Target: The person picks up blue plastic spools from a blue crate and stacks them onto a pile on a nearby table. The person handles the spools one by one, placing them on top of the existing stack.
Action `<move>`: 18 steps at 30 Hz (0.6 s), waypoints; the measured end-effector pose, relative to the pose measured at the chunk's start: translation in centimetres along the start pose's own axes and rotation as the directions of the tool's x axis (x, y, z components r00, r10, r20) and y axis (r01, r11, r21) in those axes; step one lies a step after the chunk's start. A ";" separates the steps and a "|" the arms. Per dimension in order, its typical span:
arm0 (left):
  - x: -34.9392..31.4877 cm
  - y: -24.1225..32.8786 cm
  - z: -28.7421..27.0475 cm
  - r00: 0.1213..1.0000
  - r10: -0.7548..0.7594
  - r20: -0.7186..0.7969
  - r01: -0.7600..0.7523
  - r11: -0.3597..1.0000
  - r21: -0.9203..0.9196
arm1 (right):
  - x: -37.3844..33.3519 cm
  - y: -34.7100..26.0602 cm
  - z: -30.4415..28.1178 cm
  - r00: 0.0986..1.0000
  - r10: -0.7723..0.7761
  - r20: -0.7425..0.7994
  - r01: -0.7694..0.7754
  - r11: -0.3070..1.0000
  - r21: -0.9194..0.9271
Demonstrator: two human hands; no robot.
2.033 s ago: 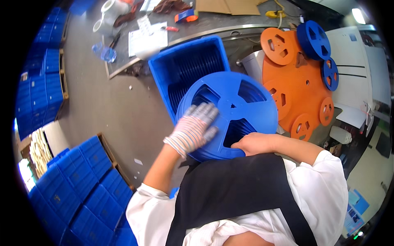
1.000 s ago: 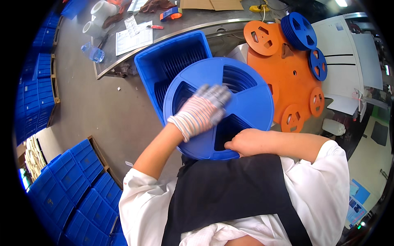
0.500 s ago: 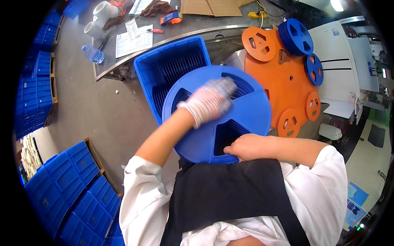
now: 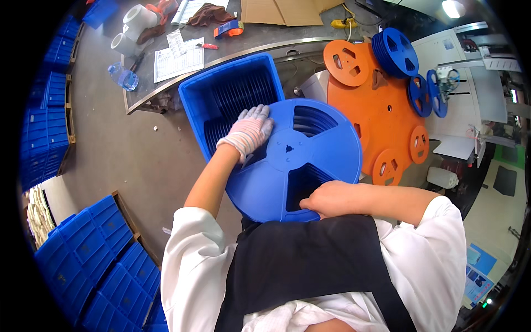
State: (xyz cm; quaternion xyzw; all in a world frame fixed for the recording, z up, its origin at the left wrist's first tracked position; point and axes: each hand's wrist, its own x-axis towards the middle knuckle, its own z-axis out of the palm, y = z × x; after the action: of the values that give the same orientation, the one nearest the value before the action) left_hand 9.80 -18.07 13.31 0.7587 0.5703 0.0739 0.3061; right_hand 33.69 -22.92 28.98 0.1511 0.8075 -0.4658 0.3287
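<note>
The gloved left hand (image 4: 249,130) is resting on the upper left of a stack of blue reels (image 4: 326,149), its fingers lying close together and stretched out flat. The bare right hand (image 4: 332,198) is curling at the stack's lower opening; its fingertips are hiding, so whether they are pinching the rim cannot be told. The stack is sitting against the person's black apron (image 4: 298,260), overlapping a blue bin (image 4: 192,97) that is holding rows of reels.

Beyond the bin, a grey, metal-edged table (image 4: 265,34) is carrying a printed sheet (image 4: 188,63), a tape roll (image 4: 229,29), white rolls (image 4: 138,19) and cardboard (image 4: 282,12). Blue crates (image 4: 72,243) are standing stacked on pallets across the grey floor (image 4: 138,171) at left. At right, a broad orange board (image 4: 376,122) is bearing orange and blue reels around its edge, and a ceiling light (image 4: 453,8) is glowing above.
</note>
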 end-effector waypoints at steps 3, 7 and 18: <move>-2.2 4.3 -1.5 0.994 0.112 0.013 -0.112 0.993 -0.036 | -0.2 0.4 0.0 0.998 0.056 0.022 -0.057 0.998 0.040; -2.3 4.6 -2.2 0.988 0.141 0.062 -0.146 0.986 0.079 | -0.4 0.7 0.2 0.998 0.055 -0.025 -0.053 0.996 0.065; -9.0 2.1 -8.4 0.852 0.524 0.002 -0.260 0.426 -0.866 | -0.5 1.7 -0.1 0.992 0.076 -0.096 -0.063 0.988 0.138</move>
State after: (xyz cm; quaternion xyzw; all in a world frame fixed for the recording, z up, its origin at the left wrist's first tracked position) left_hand 4.60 -23.43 23.29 0.6292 0.2194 0.3041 0.6807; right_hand 34.90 -21.94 28.25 0.2244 0.7842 -0.4991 0.2924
